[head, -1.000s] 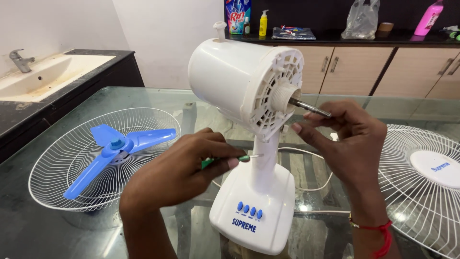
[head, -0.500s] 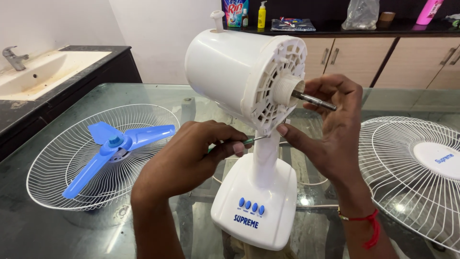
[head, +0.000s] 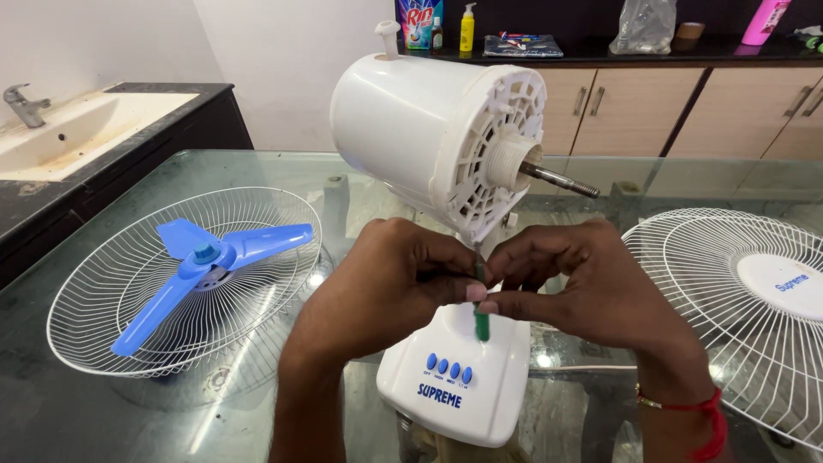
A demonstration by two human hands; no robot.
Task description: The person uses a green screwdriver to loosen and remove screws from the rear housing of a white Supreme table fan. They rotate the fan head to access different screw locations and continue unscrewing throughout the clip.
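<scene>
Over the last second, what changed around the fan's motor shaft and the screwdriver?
The right hand left the bare metal motor shaft and came down to join the left hand on the green-handled screwdriver, now upright. The blue three-blade fan blade stayed in its white wire grille.

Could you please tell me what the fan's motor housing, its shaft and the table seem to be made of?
Motor housing: glossy white plastic, probably, with moulded ribs on its face. Shaft: bare grey metal, threaded at the tip. Table: clear glass, reflective, with supports visible through it.

Both hands' fingers on green screwdriver
</scene>
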